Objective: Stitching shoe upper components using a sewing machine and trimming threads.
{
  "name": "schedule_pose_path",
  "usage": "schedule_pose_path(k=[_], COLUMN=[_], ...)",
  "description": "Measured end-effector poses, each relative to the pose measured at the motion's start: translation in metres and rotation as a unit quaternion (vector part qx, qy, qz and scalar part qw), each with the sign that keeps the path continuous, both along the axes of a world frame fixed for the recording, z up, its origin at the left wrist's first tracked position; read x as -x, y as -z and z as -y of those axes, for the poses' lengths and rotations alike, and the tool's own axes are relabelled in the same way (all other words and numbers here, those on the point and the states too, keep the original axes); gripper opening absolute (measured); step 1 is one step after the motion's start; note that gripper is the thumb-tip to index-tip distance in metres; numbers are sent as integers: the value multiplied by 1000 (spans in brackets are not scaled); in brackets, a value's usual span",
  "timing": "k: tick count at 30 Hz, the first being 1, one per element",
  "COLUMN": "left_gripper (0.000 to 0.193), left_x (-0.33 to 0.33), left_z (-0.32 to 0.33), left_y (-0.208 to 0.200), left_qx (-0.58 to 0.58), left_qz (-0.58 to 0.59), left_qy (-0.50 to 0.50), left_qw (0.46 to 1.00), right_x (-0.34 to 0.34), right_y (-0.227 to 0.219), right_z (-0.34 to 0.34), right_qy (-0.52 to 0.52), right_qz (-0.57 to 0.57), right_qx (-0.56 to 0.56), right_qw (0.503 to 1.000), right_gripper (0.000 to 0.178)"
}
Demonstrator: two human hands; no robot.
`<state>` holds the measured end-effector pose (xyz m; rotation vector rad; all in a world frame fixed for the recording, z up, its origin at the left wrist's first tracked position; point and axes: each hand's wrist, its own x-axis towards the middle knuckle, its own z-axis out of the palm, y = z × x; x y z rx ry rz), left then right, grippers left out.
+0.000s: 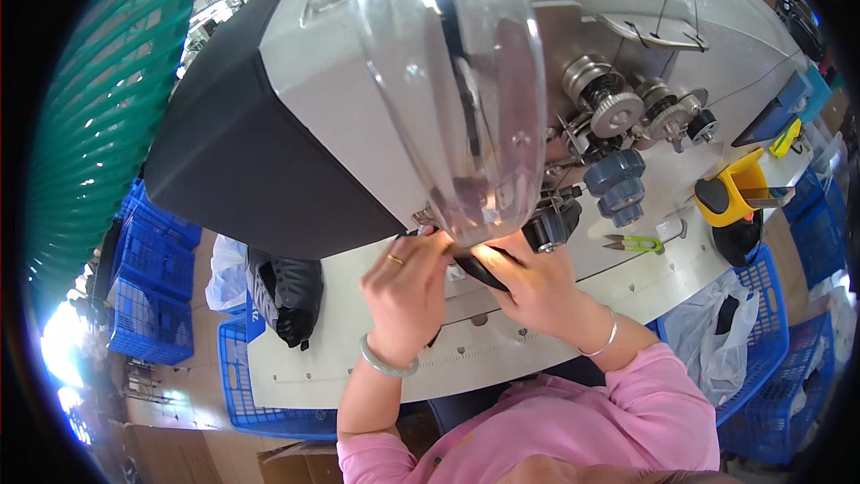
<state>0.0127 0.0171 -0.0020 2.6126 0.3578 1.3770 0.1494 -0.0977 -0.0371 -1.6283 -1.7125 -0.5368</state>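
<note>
Right of the fingers, a pair of green thread snips [634, 243] lies on the tabletop [502, 341], and further right sits a yellow and black holder [730, 197]. Above and right of the fingers, grey knobs [616, 184] stack beneath metal wheels [609, 94]. Left of the fingers, dark shoe pieces [285, 291] fill a blue basket [237, 385], with more blue crates [148, 282] beyond. A green ribbed hose [107, 99] curves far to the left. White plastic bags [717, 341] sit lower right.
</note>
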Motion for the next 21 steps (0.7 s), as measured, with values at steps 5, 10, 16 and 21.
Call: schedule_pose_path(k=[5,10,16,21], left_gripper=[17,23,26,28], left_x=[-13,-12,8,7], left_z=[5,10,13,14], left_y=[10,5,-7,-6], left_qx=[14,-77,-72,-110], left_qz=[80,13,-101,-131], left_qy=[-49,-59,-9,-47], left_qw=[996,995,992,984], right_x=[-1,-7,-8,-3], right_y=[1,-3,-8,-4], right_z=[-8,-5,9,12], right_qy=[-49,-70,-74,-45], right_qz=[-64,-63,-21,-64], right_qx=[-31,-44,5,31], right_qw=[996,995,997,996], right_gripper=[36,28,26,38])
